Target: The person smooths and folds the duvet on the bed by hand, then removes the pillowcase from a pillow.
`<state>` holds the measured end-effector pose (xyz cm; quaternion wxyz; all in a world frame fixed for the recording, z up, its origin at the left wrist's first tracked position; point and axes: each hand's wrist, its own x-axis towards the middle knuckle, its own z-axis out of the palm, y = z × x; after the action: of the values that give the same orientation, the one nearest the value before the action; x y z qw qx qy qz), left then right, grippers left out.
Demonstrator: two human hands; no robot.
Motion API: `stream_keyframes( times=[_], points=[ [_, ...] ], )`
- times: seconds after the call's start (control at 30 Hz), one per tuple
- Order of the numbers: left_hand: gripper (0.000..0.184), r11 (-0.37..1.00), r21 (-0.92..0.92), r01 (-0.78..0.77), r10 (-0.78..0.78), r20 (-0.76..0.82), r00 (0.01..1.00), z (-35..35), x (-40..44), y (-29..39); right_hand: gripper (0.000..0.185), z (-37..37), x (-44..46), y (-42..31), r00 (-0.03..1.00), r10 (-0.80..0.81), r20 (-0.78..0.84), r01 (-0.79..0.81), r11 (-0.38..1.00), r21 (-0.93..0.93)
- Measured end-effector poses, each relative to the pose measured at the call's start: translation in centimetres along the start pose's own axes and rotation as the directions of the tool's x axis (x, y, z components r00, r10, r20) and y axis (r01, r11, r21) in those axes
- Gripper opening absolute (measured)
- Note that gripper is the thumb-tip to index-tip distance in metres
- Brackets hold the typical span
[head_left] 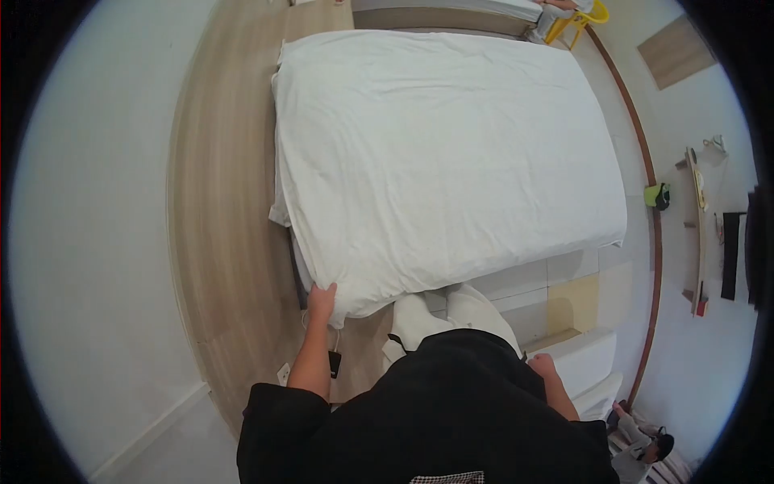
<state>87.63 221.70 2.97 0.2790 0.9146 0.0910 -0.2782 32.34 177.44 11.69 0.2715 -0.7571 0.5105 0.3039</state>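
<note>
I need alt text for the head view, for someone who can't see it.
A person's left hand grasps the near left corner of a white bedsheet spread out in front of them. The right hand is by their right side, its grip unclear. Wood panelling runs along the left.

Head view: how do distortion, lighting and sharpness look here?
Head view: fisheye distortion bows the brown strip, and black vignetting fills the corners; head view: light looks even, the white sheet pale but its creases readable; head view: the left hand looks fairly sharp, the wall shelf softer.
</note>
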Motion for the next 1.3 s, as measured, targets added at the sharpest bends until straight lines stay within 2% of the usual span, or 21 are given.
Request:
stream_keyframes(
  times=[0.17, 0.3, 0.37, 0.47, 0.57, 0.6, 0.63, 0.67, 0.7, 0.73, 0.77, 0.8, 0.83, 0.9, 1.0, 1.07, 1.1, 1.2, 1.23, 1.3],
  points=[
    [0.062, 0.998, 0.010, -0.064, 0.064, -0.023, 0.998, 0.2, -4.3, 6.8, 0.026, 3.5, 6.3, 6.1, 0.997, -0.051, -0.058, 0.049, 0.998, -0.025],
    [0.057, 0.986, 0.027, -0.166, 0.168, -0.081, 0.982, 1.7, -5.1, 10.1, 0.033, -0.2, 9.7, 5.9, 0.999, -0.019, 0.026, 0.017, 0.995, 0.097],
    [0.055, 0.980, 0.048, -0.195, 0.199, -0.101, 0.975, 2.4, -6.6, 14.0, 0.034, -3.1, 11.3, 6.0, 0.997, 0.005, 0.073, -0.015, 0.990, 0.139],
    [0.054, 0.968, 0.181, -0.172, 0.189, -0.082, 0.979, 4.9, -8.7, 20.6, 0.031, -3.9, 18.2, 10.6, 0.995, -0.085, 0.059, 0.078, 0.991, 0.107],
    [0.051, 0.905, 0.348, -0.245, 0.301, -0.114, 0.947, 11.5, -10.5, 26.8, 0.031, -8.5, 23.5, 14.1, 0.991, -0.099, 0.094, 0.085, 0.987, 0.138],
    [0.051, 0.887, 0.391, -0.247, 0.315, -0.121, 0.941, 14.2, -10.9, 28.6, 0.030, -10.8, 25.5, 15.8, 0.990, -0.138, 0.033, 0.134, 0.986, 0.102],
    [0.044, 0.764, 0.582, -0.279, 0.387, -0.068, 0.919, 17.8, -11.6, 30.4, 0.030, -12.4, 27.1, 17.4, 0.984, -0.179, -0.019, 0.179, 0.981, 0.069],
    [0.038, 0.546, 0.660, -0.515, 0.692, -0.010, 0.722, 21.8, -11.5, 29.5, 0.030, -13.0, 27.7, 18.7, 0.975, -0.213, -0.064, 0.216, 0.975, 0.049],
    [0.033, 0.655, 0.576, -0.490, 0.600, -0.001, 0.800, 23.3, -17.4, 36.6, 0.031, -13.8, 30.1, 21.3, 0.948, -0.313, 0.059, 0.316, 0.947, -0.050],
    [0.029, 0.438, 0.709, -0.553, 0.641, 0.185, 0.745, 27.7, -17.3, 36.3, 0.030, -14.7, 31.1, 22.4, 0.976, -0.204, 0.077, 0.201, 0.979, 0.040],
    [0.026, 0.562, 0.619, -0.549, 0.595, 0.158, 0.788, 30.9, -19.5, 38.6, 0.030, -16.1, 32.2, 23.4, 0.990, -0.096, 0.099, 0.084, 0.990, 0.117],
    [0.029, 0.540, 0.630, -0.558, 0.545, 0.243, 0.802, 34.4, -20.9, 39.4, 0.030, -17.5, 33.1, 24.7, 0.991, 0.011, 0.132, -0.035, 0.983, 0.178],
    [0.034, 0.523, 0.637, -0.567, 0.489, 0.321, 0.811, 37.3, -22.1, 39.7, 0.029, -18.2, 34.1, 26.5, 0.986, -0.076, 0.151, 0.059, 0.992, 0.114],
    [0.046, 0.487, 0.595, -0.640, 0.423, 0.480, 0.769, 41.1, -24.8, 40.7, 0.029, -18.6, 36.4, 29.2, 0.952, -0.241, 0.189, 0.251, 0.968, -0.030],
    [0.049, 0.598, 0.535, -0.597, 0.252, 0.582, 0.773, 44.7, -25.1, 40.2, 0.029, -20.1, 39.4, 30.7, 0.866, -0.449, 0.222, 0.500, 0.802, -0.326],
    [0.043, 0.635, 0.367, -0.679, 0.316, 0.679, 0.663, 46.6, -22.6, 36.7, 0.030, -21.7, 39.5, 28.9, 0.962, -0.248, 0.112, 0.250, 0.968, -0.009],
    [0.041, 0.651, 0.276, -0.707, 0.353, 0.715, 0.604, 47.1, -22.2, 35.4, 0.030, -22.6, 39.6, 28.1, 0.988, -0.127, 0.086, 0.113, 0.981, 0.157],
    [0.036, 0.835, 0.245, -0.493, 0.233, 0.655, 0.719, 45.4, -23.5, 36.6, 0.029, -24.9, 40.6, 26.0, 0.980, -0.119, 0.161, 0.089, 0.979, 0.184],
    [0.032, 0.847, 0.241, -0.475, 0.274, 0.568, 0.776, 45.3, -23.8, 35.8, 0.029, -24.9, 41.4, 25.8, 0.969, -0.202, 0.138, 0.187, 0.976, 0.115],
    [0.031, 0.883, 0.235, -0.406, 0.253, 0.489, 0.835, 44.5, -24.7, 34.7, 0.029, -24.7, 43.0, 25.3, 0.925, -0.363, 0.112, 0.368, 0.929, -0.029]
  ],
)
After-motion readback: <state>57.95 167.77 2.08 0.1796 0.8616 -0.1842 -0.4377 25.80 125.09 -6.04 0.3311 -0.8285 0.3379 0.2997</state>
